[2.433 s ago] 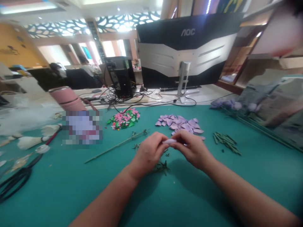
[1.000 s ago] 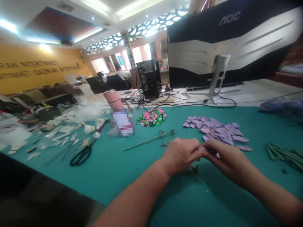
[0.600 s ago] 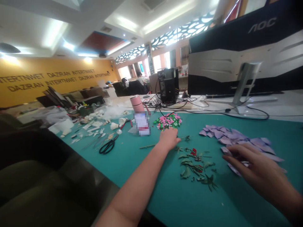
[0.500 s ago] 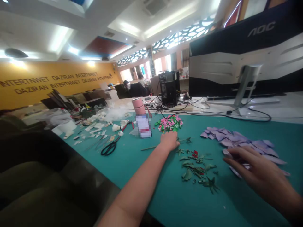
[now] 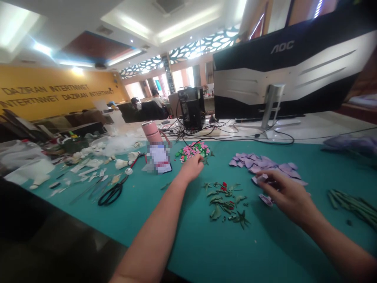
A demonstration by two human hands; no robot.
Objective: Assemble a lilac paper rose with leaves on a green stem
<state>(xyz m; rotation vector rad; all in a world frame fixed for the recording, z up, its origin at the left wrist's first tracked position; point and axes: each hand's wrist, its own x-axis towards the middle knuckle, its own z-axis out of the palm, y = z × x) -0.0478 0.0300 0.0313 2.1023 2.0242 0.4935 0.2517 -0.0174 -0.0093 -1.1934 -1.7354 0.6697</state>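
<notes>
My left hand reaches out over the green mat, its fingers closed round a thin green artificial stem. One end of the stem shows behind my wrist; small leaves stick out past my fingers. Just beyond lies a heap of pink flowers with green bits. My right hand pinches a pale purple petal between thumb and fingers, at the near edge of a pile of purple petals. Under that hand is another curled purple petal. Loose green leaves and stem bits, with red pieces, lie between my arms.
Black-handled scissors, shuttlecocks and scraps lie leftward. A pink bottle stands behind a blurred phone-like item. Cables, a black computer case and a monitor are at the back. Green stems lie right.
The view has swung to the right, bringing the green stems and more purple material into sight. The stem at my left hand now slants more steeply. My right hand still pinches a petal.
</notes>
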